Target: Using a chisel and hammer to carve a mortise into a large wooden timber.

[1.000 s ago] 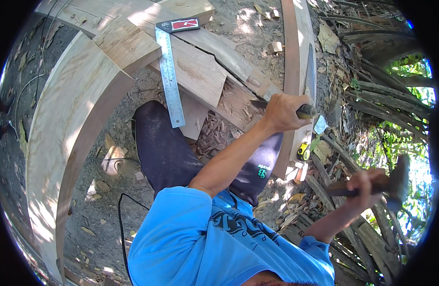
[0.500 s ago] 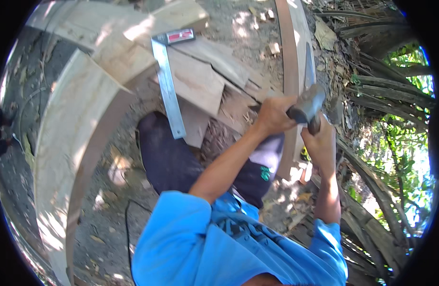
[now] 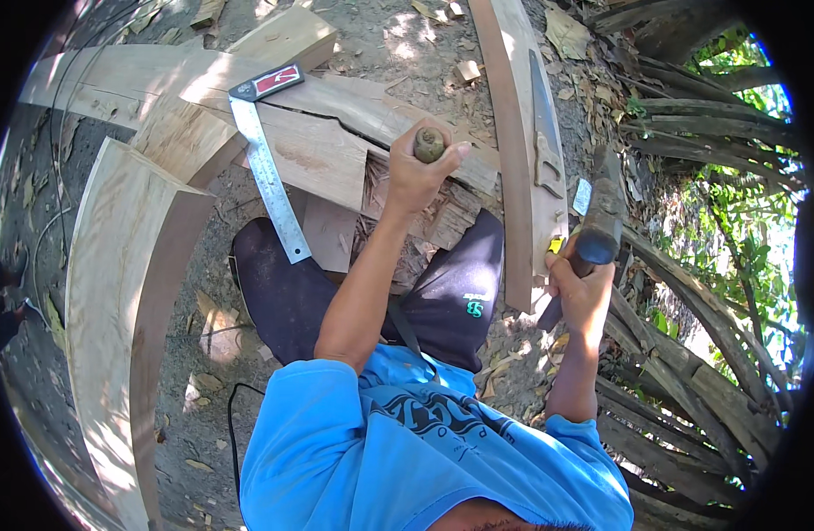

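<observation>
My left hand is closed in an upright fist round a chisel, whose round wooden handle end shows above the fingers. Its blade is hidden beneath the hand. Below lies a thick wooden beam, with a rough, chipped-out patch beside my left wrist. Off to the right, my right hand grips a hammer by its handle, and the heavy dark head is raised close to my camera. A metal try square with a dark and red stock rests across the timber, its blade reaching to my left knee.
A large curved timber stands along the left. On the right a long plank carries a handsaw and a small yellow thing. Dry palm stalks line the right side. Wood chips and leaves litter the dirt.
My hands have come apart. The left has moved left over the beam with the chisel, while the right has moved down and slightly right with the hammer. My view has shifted a little.
</observation>
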`<action>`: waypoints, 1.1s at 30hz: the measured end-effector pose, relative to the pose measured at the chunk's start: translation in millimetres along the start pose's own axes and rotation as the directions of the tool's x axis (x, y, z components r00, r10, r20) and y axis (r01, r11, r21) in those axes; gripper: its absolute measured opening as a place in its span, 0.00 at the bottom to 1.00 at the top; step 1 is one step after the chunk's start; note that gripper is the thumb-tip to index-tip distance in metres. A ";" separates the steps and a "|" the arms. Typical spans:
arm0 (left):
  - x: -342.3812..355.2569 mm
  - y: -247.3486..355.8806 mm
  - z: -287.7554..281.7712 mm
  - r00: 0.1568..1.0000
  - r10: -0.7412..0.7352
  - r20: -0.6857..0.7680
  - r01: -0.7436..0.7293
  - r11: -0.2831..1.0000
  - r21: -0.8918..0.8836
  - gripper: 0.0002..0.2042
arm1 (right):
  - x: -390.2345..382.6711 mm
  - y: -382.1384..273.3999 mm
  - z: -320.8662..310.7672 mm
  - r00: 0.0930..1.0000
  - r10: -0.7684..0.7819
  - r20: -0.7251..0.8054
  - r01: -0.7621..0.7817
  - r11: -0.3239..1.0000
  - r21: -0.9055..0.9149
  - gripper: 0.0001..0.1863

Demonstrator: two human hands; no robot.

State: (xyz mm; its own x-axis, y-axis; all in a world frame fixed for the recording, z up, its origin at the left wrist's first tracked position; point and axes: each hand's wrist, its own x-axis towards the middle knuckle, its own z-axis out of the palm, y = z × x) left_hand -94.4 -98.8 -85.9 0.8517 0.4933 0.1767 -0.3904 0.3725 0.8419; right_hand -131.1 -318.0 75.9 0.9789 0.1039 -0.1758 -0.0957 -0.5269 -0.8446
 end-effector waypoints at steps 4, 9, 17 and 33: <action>-12.0 3.5 14.2 0.996 -0.069 0.060 0.063 0.992 0.106 0.11 | -2.8 -12.6 -9.3 0.996 -0.094 -0.009 0.095 0.994 0.054 0.07; -40.0 17.0 72.0 0.940 0.234 0.248 -0.316 0.874 0.370 0.13 | -13.0 -21.7 -17.2 0.977 -0.184 -0.108 0.196 0.974 0.114 0.10; -37.3 2.8 78.6 0.909 0.325 0.262 -0.411 0.811 0.417 0.13 | -21.1 -20.8 -32.0 0.960 -0.196 -0.202 0.224 0.966 0.127 0.14; -29.4 -3.7 66.6 0.923 0.342 0.178 -0.385 0.833 0.398 0.15 | -18.2 -35.7 -41.3 0.949 -0.301 -0.091 0.308 0.948 0.076 0.13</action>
State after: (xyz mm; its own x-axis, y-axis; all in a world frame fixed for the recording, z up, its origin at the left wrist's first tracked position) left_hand -94.7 -167.0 -60.2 0.7142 0.4432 0.5418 -0.5144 -0.1927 0.8357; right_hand -138.1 -335.9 130.1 0.9744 0.1810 0.1336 0.1975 -0.4034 -0.8934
